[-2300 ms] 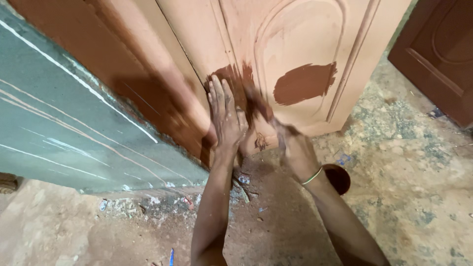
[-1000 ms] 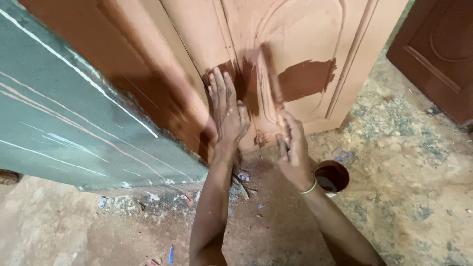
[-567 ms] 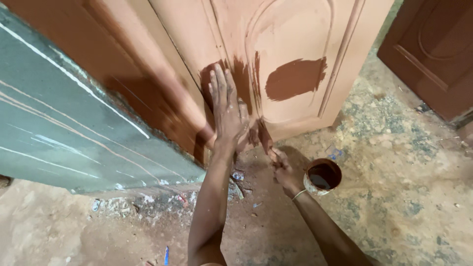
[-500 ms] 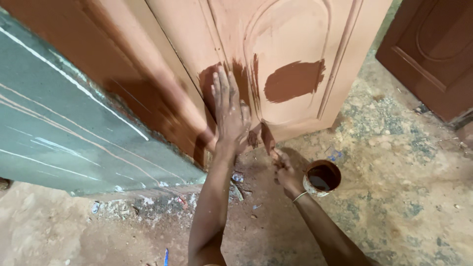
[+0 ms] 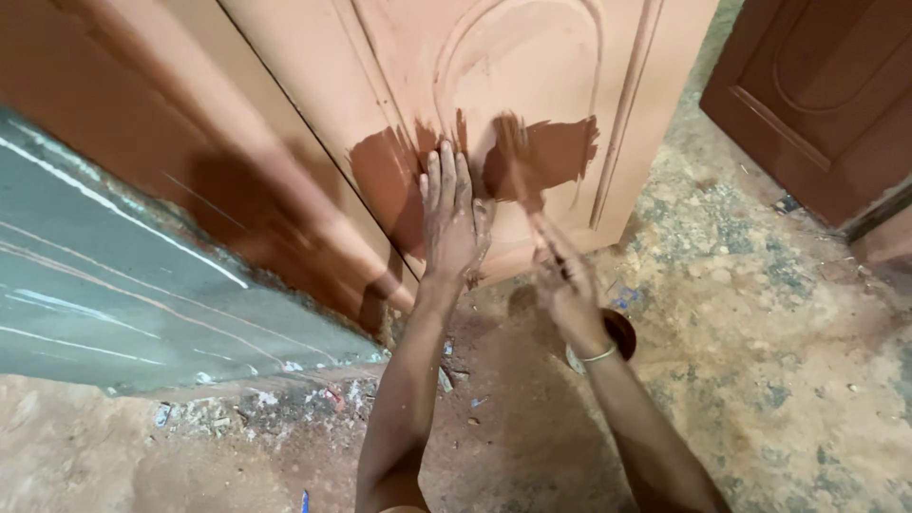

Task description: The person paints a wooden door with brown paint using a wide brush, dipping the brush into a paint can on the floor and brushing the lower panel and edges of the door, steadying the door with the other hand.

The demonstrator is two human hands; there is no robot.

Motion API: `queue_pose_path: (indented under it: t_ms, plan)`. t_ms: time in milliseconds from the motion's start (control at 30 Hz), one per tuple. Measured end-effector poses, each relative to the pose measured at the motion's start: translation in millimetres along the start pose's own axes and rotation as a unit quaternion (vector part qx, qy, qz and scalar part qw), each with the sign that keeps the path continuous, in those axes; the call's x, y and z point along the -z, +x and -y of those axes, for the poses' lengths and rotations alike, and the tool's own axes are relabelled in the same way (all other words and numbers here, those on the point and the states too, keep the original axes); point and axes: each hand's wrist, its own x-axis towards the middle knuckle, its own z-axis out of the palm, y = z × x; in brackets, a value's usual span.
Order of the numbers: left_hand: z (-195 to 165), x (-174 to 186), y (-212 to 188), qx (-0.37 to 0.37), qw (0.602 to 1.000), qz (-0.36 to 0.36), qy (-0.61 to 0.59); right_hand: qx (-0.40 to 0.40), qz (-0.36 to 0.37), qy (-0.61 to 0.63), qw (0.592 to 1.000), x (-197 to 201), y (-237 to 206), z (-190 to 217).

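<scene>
Left hand (image 5: 450,220) is pressing flat, fingers spread, on the leaning door (image 5: 532,85); right hand (image 5: 564,277) is gripping a blurred brush (image 5: 518,161) at the panel. Only two dark patches (image 5: 546,152) are showing; most is remaining bare.

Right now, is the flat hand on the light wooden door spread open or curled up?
Spread open. The left hand lies flat on the pale carved wooden door, fingers straight and pointing up, beside the dark brown painted patch.
</scene>
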Motion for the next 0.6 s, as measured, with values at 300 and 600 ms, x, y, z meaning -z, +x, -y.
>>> queue_pose_path:
  t_ms: [300,600]
  plan:
    - [8.3,-11.1,1.6,0.014,1.000,0.024,0.009,-0.346,-0.054,0.148,0.925,3.1,-39.7,-123.2]
    - [18.5,7.9,3.0,0.084,0.992,0.050,-0.086,-0.051,0.000,0.115,0.992,-8.8,-8.9,24.6]
